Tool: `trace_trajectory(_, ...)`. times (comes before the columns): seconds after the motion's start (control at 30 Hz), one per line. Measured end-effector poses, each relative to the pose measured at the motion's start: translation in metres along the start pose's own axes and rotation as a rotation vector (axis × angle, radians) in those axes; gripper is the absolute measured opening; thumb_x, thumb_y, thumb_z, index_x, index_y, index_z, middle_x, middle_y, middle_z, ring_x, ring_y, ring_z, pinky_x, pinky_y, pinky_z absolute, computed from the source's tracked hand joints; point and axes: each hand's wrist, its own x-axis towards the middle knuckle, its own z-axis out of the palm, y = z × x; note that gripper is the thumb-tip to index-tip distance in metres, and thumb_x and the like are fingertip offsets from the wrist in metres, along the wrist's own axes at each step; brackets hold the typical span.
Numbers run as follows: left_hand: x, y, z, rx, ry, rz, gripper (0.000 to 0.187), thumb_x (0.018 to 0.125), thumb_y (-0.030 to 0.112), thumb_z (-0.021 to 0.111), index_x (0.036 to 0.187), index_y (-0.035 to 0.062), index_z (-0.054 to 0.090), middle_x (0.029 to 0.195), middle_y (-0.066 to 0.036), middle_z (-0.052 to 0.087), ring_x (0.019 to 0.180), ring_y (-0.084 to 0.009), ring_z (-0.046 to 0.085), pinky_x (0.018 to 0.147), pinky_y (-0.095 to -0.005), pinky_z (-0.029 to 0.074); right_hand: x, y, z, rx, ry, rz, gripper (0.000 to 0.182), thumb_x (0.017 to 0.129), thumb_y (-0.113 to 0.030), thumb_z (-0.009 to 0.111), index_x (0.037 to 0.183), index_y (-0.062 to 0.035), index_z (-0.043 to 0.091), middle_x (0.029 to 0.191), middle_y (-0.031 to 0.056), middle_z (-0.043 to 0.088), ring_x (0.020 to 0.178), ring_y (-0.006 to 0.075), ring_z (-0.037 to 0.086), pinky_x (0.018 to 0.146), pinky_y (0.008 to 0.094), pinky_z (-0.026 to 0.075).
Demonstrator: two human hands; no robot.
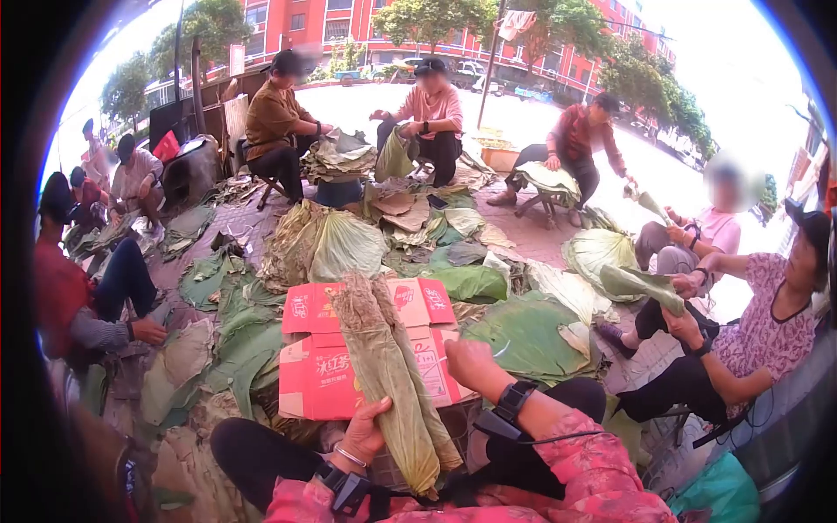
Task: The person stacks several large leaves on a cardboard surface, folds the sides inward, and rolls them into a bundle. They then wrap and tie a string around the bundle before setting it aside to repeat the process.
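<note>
A long, folded dried lotus leaf [384,383] lies across my lap and the flattened red cardboard box [316,370], its ragged brown end pointing away from me. My left hand [364,429] grips its left edge near the lower half, thumb on top. To the right of the leaf, my right hand [473,362] is raised over the box's right edge with its fingers curled closed. Whatever those fingers hold, if anything, is hidden. Beneath the leaf, the box carries white printed lettering.
Large green lotus leaves [527,336] lie right of the box, more leaves [235,340] to its left. A pale leaf heap [349,244] stands beyond. Several people sit around on low stools handling leaves; the nearest person [741,349] is at right. A teal bag [719,492] lies lower right.
</note>
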Motion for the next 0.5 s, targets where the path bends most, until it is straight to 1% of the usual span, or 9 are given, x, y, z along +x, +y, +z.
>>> trace_trajectory(0.03, -0.001, -0.004, 0.005, 0.04, -0.003, 0.008, 0.038, 0.08, 0.011, 0.062, 0.115, 0.0004, 0.051, 0.103, -0.011, 0.062, 0.095, -0.0247, 0.061, 0.089, -0.0401, 0.048, 0.001, -0.003, 0.002, -0.006, 0.002, 0.001, 0.015, 0.076, -0.019, 0.056, 0.081, -0.0043, 0.058, 0.069, 0.0173, 0.061, 0.067, 0.0367, 0.061, 0.055, 0.0455, 0.046)
trace_trajectory(0.13, 0.003, -0.015, -0.004, 0.012, 0.016, -0.125, 0.037, 0.081, 0.01, 0.061, 0.116, 0.0008, 0.051, 0.103, -0.011, 0.062, 0.096, -0.0241, 0.061, 0.089, -0.0399, 0.048, -0.009, -0.017, 0.023, 0.017, -0.019, -0.257, 0.018, 0.073, -0.022, 0.058, 0.079, -0.0049, 0.061, 0.07, 0.0176, 0.061, 0.065, 0.0358, 0.06, 0.054, 0.0445, 0.046)
trace_trajectory(0.17, 0.004, -0.016, -0.007, -0.022, 0.0, -0.138, 0.036, 0.082, 0.01, 0.06, 0.116, 0.001, 0.051, 0.104, -0.011, 0.062, 0.096, -0.0244, 0.061, 0.089, -0.0402, 0.048, -0.015, -0.024, 0.021, 0.183, -0.011, -0.325, 0.021, 0.07, -0.025, 0.06, 0.078, -0.0055, 0.063, 0.072, 0.0178, 0.061, 0.065, 0.0353, 0.059, 0.055, 0.0436, 0.046)
trace_trajectory(0.23, 0.004, -0.013, -0.01, -0.046, 0.0, -0.109, 0.037, 0.081, 0.01, 0.061, 0.116, 0.001, 0.051, 0.104, -0.011, 0.062, 0.096, -0.0247, 0.061, 0.089, -0.0404, 0.048, -0.026, -0.032, 0.02, 0.209, 0.031, -0.365, 0.023, 0.07, -0.026, 0.061, 0.079, -0.0055, 0.063, 0.072, 0.018, 0.061, 0.065, 0.0353, 0.059, 0.056, 0.0439, 0.046)
trace_trajectory(0.27, 0.005, -0.011, -0.01, -0.06, -0.003, -0.096, 0.037, 0.081, 0.01, 0.061, 0.116, 0.0011, 0.051, 0.104, -0.011, 0.062, 0.096, -0.0249, 0.061, 0.089, -0.0404, 0.048, -0.03, -0.033, 0.022, 0.22, 0.051, -0.382, 0.023, 0.07, -0.027, 0.061, 0.08, -0.0055, 0.062, 0.073, 0.0181, 0.061, 0.065, 0.0353, 0.059, 0.056, 0.0441, 0.046)
trace_trajectory(0.3, 0.004, -0.008, -0.004, -0.047, 0.012, -0.053, 0.036, 0.081, 0.01, 0.061, 0.115, 0.0005, 0.051, 0.104, -0.011, 0.063, 0.096, -0.0256, 0.061, 0.089, -0.0409, 0.047, -0.033, -0.032, 0.027, 0.358, 0.086, -0.376, 0.024, 0.07, -0.025, 0.062, 0.084, -0.0053, 0.063, 0.074, 0.0184, 0.061, 0.065, 0.0361, 0.059, 0.058, 0.0438, 0.046)
trace_trajectory(0.4, 0.008, -0.002, -0.008, -0.036, 0.117, 0.026, 0.036, 0.081, 0.01, 0.062, 0.114, -0.0001, 0.052, 0.104, -0.01, 0.062, 0.094, -0.0223, 0.061, 0.086, -0.0372, 0.049, -0.038, -0.029, 0.025, 0.227, -0.024, -0.356, 0.03, 0.071, -0.024, 0.061, 0.095, -0.0044, 0.06, 0.076, 0.0185, 0.061, 0.066, 0.037, 0.059, 0.059, 0.0434, 0.047)
trace_trajectory(0.43, 0.009, -0.001, -0.009, -0.045, 0.118, 0.035, 0.035, 0.081, 0.01, 0.062, 0.113, 0.0001, 0.053, 0.104, -0.01, 0.062, 0.094, -0.0223, 0.061, 0.086, -0.0373, 0.049, -0.039, -0.033, 0.015, 0.255, -0.022, -0.319, 0.035, 0.072, -0.019, 0.062, 0.103, -0.0029, 0.056, 0.077, 0.0182, 0.062, 0.065, 0.0377, 0.059, 0.058, 0.0436, 0.047)
trace_trajectory(0.5, 0.011, 0.002, -0.011, -0.059, 0.119, 0.052, 0.035, 0.081, 0.011, 0.062, 0.113, 0.0005, 0.053, 0.103, -0.01, 0.062, 0.094, -0.0222, 0.061, 0.086, -0.0373, 0.049, -0.04, -0.035, 0.006, 0.37, 0.04, -0.265, 0.034, 0.073, -0.016, 0.062, 0.103, -0.0027, 0.055, 0.076, 0.0171, 0.061, 0.068, 0.0354, 0.06, 0.06, 0.0416, 0.046)
